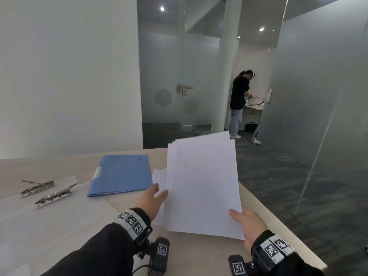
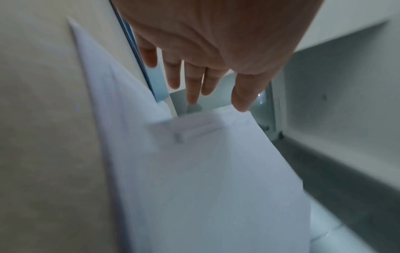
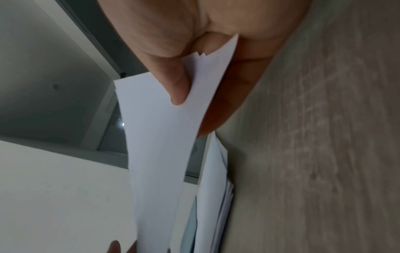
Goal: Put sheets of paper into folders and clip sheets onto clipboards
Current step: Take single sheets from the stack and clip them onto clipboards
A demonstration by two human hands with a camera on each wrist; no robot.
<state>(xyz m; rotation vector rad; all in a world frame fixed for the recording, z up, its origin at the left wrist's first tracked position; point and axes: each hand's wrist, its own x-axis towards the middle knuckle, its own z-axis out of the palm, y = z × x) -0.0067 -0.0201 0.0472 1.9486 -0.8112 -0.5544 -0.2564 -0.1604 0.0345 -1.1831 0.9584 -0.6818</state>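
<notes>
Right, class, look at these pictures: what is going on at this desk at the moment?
A person at a desk is sorting paper. The right hand pinches the near corner of a few white sheets, lifted off a paper pile beneath. The left hand is open, fingers straight, at the sheets' left edge. A closed blue folder and two clipboards with metal clips lie to the left, with nothing filed or clipped yet.
</notes>
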